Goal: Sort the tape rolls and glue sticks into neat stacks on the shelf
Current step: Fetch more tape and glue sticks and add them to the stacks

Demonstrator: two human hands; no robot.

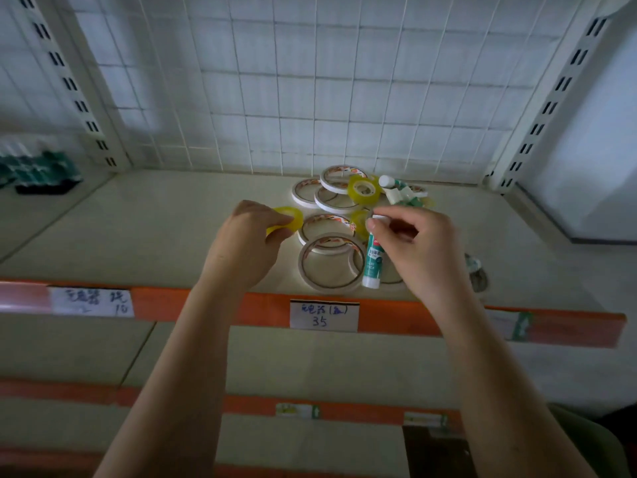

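We pinch a yellow tape roll (287, 220) in our left hand (241, 243) and a glue stick (373, 258) by its cap in our right hand (417, 246). Both hover over the beige shelf (155, 229) near its orange front edge (206, 305), with loose rolls (331, 198) heaped toward the wire-grid back (310, 81).

**Clutter crowds shelf's middle; open room lies to the left**

A loose heap of tape rolls (332, 201) and glue sticks (400, 193) fills the centre and back of the shelf (155, 219), reaching almost to the wire grid (310, 98) behind it. The left hand (246, 243) and right hand (413, 246) hover over the heap's near side, closing off the approach from the front edge. Bare shelf surface stretches to the left of the heap, bounded by a slotted upright (79, 98) and a dark box of green items (41, 174) beyond it. To the right, a narrower bare strip runs toward the other upright (544, 108).
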